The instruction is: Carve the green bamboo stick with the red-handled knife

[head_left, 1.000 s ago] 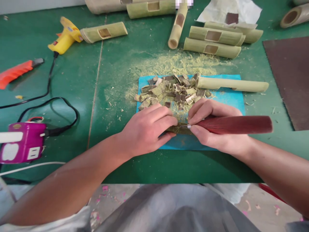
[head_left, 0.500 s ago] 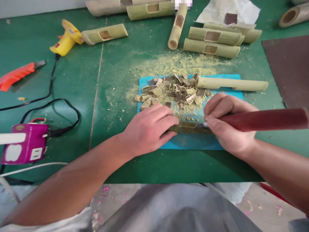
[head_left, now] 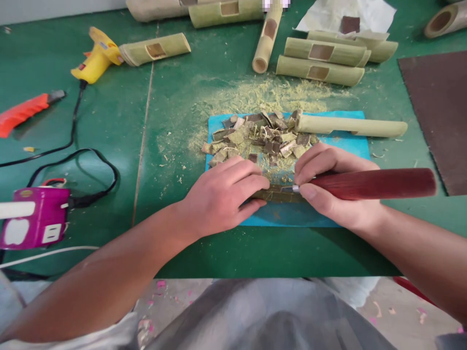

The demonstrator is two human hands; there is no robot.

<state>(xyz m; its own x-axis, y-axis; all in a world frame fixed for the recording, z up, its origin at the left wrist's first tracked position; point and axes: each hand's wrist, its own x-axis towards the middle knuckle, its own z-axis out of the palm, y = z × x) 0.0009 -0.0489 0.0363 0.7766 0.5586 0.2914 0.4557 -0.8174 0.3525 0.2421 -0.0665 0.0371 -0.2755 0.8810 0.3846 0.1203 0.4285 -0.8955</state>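
Observation:
My left hand is closed on the left end of a dark greenish-brown strip, which lies across a blue mat. Pinched in my right hand is a thin metal-tipped tool with a thick dark-red handle. Its tip touches or hovers just over the strip, a short way right of my left fingertips. The strip's right end is hidden by my right hand. Behind both hands, brown and green chips are heaped with sawdust on the mat.
A split bamboo piece overhangs the mat's right edge. Bamboo tubes lie farther back. At left are a yellow glue gun, an orange cutter, a purple power block and cords. A brown sheet lies at right.
My right hand and the red-handled tool have moved left along the strip, closer to my left hand. My left hand keeps its hold in nearly the same place.

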